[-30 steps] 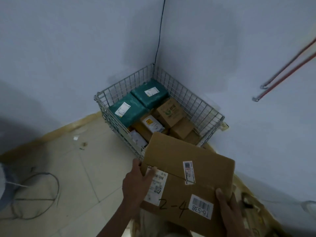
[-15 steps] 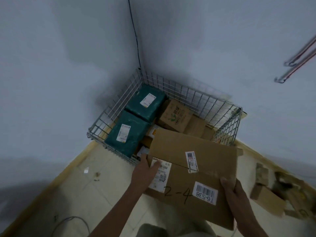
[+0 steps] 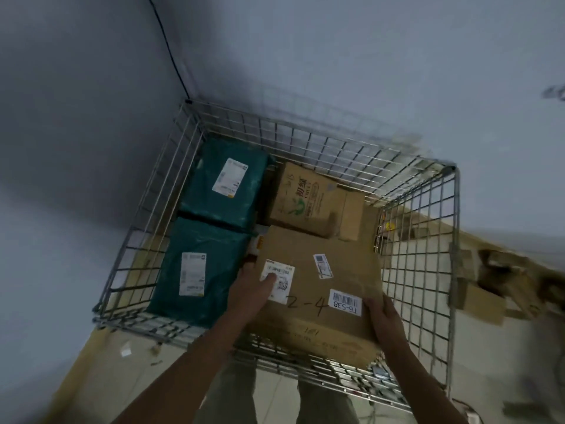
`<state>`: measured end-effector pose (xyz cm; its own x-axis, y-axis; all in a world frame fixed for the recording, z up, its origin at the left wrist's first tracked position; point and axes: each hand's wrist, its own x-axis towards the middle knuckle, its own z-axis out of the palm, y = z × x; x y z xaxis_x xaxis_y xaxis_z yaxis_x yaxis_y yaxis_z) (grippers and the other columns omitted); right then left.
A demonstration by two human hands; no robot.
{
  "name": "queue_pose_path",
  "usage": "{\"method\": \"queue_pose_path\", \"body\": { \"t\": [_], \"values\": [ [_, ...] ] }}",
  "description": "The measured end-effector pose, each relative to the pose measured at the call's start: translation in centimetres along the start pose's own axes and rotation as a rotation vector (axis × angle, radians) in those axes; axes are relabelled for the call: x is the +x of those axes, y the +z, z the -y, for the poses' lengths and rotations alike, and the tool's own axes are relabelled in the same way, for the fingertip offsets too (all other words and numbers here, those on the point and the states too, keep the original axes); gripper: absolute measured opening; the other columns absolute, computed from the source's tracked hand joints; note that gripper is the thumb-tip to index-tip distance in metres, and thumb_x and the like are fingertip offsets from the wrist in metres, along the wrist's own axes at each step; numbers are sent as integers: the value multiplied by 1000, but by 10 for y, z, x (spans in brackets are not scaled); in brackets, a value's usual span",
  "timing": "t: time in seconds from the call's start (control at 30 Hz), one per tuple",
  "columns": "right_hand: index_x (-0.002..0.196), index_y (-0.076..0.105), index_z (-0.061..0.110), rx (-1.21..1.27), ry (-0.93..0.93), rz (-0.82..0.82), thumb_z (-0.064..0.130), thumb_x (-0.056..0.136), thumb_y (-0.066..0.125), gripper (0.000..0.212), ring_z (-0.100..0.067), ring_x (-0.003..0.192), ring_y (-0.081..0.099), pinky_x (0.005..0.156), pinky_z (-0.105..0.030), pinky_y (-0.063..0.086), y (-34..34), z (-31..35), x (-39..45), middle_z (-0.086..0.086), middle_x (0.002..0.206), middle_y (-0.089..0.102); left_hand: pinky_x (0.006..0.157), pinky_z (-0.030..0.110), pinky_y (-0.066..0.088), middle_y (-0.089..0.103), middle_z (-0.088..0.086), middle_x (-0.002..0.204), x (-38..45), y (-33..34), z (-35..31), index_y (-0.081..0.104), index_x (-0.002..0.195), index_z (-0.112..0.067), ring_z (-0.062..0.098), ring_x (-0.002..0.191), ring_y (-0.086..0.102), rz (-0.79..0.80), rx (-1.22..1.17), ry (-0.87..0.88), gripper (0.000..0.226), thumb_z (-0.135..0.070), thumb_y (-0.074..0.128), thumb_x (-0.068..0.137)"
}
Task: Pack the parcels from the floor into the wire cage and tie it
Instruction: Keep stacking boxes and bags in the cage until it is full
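A large flat cardboard box (image 3: 308,258) marked "2-4" with several white labels is held inside the wire cage (image 3: 422,240), at its near right side, over smaller parcels. My left hand (image 3: 253,289) grips its left edge with the thumb on a label. My right hand (image 3: 382,316) grips its near right corner. Two teal plastic-wrapped parcels (image 3: 198,270) (image 3: 226,185) lie along the cage's left side. A brown carton with green print (image 3: 302,200) sits at the back.
The cage stands in a corner between two grey walls, a black cable (image 3: 168,47) running down the corner. Cardboard scraps and a small box (image 3: 486,298) lie on the floor right of the cage. My legs are against the cage's near side.
I have stepped up to the cage and lowered the large box from above the near rim down into it. Both hands keep their grip.
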<state>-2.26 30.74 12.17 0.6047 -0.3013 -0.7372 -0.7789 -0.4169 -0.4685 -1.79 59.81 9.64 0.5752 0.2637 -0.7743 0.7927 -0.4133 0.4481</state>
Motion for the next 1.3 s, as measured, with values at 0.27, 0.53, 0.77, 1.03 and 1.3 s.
{"method": "queue_pose_path", "body": {
  "t": [0.27,0.53,0.77,1.03,1.3],
  "values": [
    [151,38,28,48,19,63,55,90,65,72,-30,109,66,89,-50,59,107,-43,85,-6,130,61,96,47,55,63,-2,129,139,-3,86,52,138,-30,23,109,67,173,113,-74,77,-69,57,71],
    [134,52,1,-149,117,111,35,99,57,49,-37,107,63,93,-50,54,121,-45,68,-23,126,62,98,31,43,53,6,145,63,-14,48,38,154,-14,26,124,55,377,358,-139,71,-51,55,96],
    [144,51,7,6,133,116,32,102,53,49,-26,107,58,84,-29,44,77,-35,19,-16,137,59,101,33,44,50,13,150,-7,25,1,40,150,-9,31,130,53,332,596,39,60,-46,47,105],
    [137,54,5,-409,-325,-103,29,93,50,50,-38,125,54,99,-45,49,-53,-58,-43,-18,138,56,105,42,44,50,14,148,-119,131,-87,43,149,-9,32,135,48,271,779,503,59,-45,47,103],
    [147,44,6,-405,-218,-281,31,99,52,55,-33,143,38,111,-45,39,-200,-194,-91,-14,153,44,118,45,34,31,5,165,-242,318,-149,33,157,-16,28,149,33,329,881,831,64,-47,47,103]
  ]
}}
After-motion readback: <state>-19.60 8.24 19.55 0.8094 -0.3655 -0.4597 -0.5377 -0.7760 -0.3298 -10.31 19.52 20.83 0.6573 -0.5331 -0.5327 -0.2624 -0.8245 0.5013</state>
